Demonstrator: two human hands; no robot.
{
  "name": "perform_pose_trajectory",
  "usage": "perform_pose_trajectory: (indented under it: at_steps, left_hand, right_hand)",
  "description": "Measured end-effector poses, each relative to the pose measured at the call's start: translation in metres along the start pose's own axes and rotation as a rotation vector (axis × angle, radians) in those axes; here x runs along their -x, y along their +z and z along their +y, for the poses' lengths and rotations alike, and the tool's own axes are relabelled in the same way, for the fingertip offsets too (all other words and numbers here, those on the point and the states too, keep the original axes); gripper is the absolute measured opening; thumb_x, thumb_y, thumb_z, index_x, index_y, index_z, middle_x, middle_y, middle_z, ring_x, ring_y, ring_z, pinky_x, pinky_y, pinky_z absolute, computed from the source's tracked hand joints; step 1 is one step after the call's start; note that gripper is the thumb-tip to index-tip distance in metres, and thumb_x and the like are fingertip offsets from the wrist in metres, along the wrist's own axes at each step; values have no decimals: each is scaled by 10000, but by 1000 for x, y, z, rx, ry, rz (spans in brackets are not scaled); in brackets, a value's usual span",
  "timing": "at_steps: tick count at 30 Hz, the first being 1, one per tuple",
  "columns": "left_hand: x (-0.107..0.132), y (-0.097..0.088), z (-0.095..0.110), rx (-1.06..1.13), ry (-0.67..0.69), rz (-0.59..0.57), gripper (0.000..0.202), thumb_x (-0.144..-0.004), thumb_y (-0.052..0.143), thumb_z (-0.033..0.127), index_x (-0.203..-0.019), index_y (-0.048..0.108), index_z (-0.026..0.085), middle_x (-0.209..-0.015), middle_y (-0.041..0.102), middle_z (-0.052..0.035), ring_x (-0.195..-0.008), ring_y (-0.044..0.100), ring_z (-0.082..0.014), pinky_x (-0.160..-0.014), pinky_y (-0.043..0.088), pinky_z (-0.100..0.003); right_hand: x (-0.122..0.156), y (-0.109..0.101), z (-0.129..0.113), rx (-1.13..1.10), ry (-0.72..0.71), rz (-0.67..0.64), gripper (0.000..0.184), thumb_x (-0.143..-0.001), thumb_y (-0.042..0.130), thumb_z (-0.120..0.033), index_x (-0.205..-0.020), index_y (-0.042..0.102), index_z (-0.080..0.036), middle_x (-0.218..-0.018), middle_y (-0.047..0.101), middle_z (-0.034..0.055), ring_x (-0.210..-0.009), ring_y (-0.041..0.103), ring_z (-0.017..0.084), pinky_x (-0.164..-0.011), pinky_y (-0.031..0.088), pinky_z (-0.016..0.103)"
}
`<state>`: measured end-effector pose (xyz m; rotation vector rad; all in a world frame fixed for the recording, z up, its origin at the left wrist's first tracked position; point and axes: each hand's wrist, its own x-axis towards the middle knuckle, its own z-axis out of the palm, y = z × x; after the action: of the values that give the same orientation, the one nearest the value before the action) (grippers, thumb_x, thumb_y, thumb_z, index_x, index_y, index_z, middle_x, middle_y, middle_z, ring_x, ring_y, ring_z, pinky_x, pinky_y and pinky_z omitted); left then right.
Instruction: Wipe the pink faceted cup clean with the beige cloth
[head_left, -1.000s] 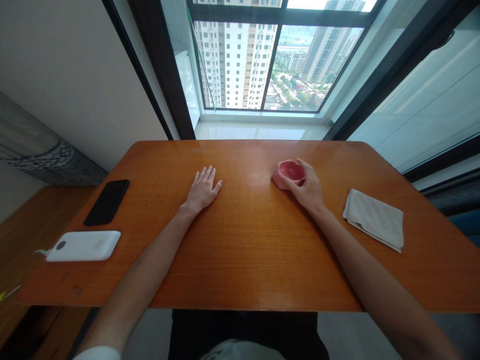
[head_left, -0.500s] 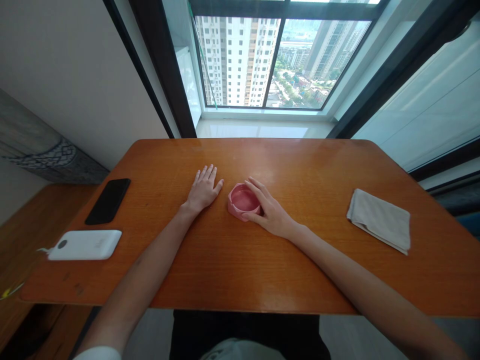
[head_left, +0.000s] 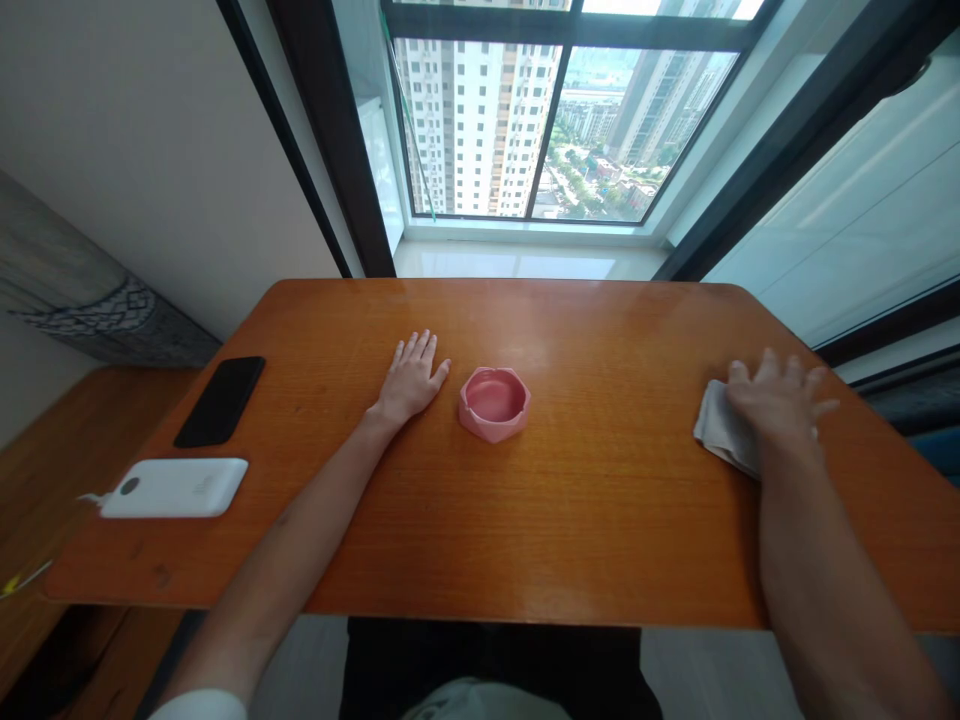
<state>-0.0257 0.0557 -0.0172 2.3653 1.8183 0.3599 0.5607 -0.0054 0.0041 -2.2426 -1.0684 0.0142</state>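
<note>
A small pink faceted bowl (head_left: 494, 402) stands alone near the middle of the orange wooden table (head_left: 570, 520). My left hand (head_left: 411, 378) lies flat on the table just left of the bowl, fingers spread, holding nothing. My right hand (head_left: 776, 398) is at the right side of the table, fingers stretched out over a folded grey cloth (head_left: 716, 428), and covers most of it. Whether the fingers press on the cloth I cannot tell.
A black phone (head_left: 220, 400) and a white power bank (head_left: 175, 488) with a cable lie at the table's left end. A lower wooden surface (head_left: 45, 470) adjoins on the left. Beyond the far edge is a large window (head_left: 540, 120).
My right hand slid the pink bowl leftward to the middle of the table, let it go, and moved right onto the grey cloth. My left hand stayed flat in place.
</note>
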Motion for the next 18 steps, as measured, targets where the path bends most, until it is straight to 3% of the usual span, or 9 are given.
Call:
perform_pose_trajectory:
  at_steps: [2, 4, 6, 8, 11, 15, 18]
  left_hand:
    - [0, -1, 0, -4, -3, 2, 771, -1174, 379, 506, -1798, 393, 52, -1907, 332, -179, -1821, 278, -348, -1517, 204, -562]
    - [1, -1, 1, -7, -7, 0, 771, -1174, 380, 506, -1800, 390, 56, -1909, 332, -172, -1821, 277, -343, -1519, 197, -550]
    - [1, -2, 1, -8, -9, -5, 770, -1176, 377, 504, -1803, 385, 56, -1911, 328, -167, -1823, 273, -340, -1520, 190, -540]
    - [1, -1, 1, -8, -9, -5, 769, -1177, 377, 500, -1801, 384, 50, -1908, 332, -174, -1821, 277, -343, -1519, 192, -545]
    - [0, 0, 0, -3, -6, 7, 755, -1176, 386, 495, -1796, 399, 65, -1902, 343, -179, -1817, 289, -347, -1513, 207, -565]
    - [0, 1, -1, -1, 5, 6, 755, -1175, 391, 495, -1793, 402, 61, -1907, 328, -181, -1823, 269, -347, -1514, 203, -569]
    - [1, -1, 1, -8, 2, 0, 762, -1176, 388, 498, -1795, 396, 52, -1909, 322, -181, -1825, 265, -348, -1517, 200, -567]
  right_hand:
    - [-2, 7, 15, 95, 127, -68, 722, -987, 607, -559, -1643, 629, -260, -1847, 406, 318, -1795, 155, 621, -1292, 34, 977]
    - [8, 19, 5, 172, 31, -143, 746, -1059, 471, -551, -1697, 571, -179, -1868, 346, 355, -1811, 125, 592, -1286, 2, 984]
    - [31, 35, -20, 183, -85, -189, 741, -1075, 462, -553, -1679, 593, -145, -1873, 373, 318, -1815, 133, 572, -1327, 2, 949]
    - [68, 49, -52, 150, -276, -260, 732, -1094, 481, -594, -1689, 580, -180, -1893, 391, 231, -1823, 182, 511, -1390, 83, 885]
    - [142, 55, -96, 89, -697, -295, 713, -1141, 449, -511, -1723, 507, -105, -1878, 394, 278, -1821, 167, 525, -1369, 180, 914]
    - [238, 32, -133, -107, -900, -302, 747, -1134, 550, -461, -1820, 371, -226, -1896, 402, 191, -1821, 217, 495, -1400, 299, 868]
    - [282, 15, -146, -184, -1006, -375, 895, -1097, 655, -434, -1874, 223, -337, -1879, 451, 120, -1774, 365, 477, -1422, 361, 825]
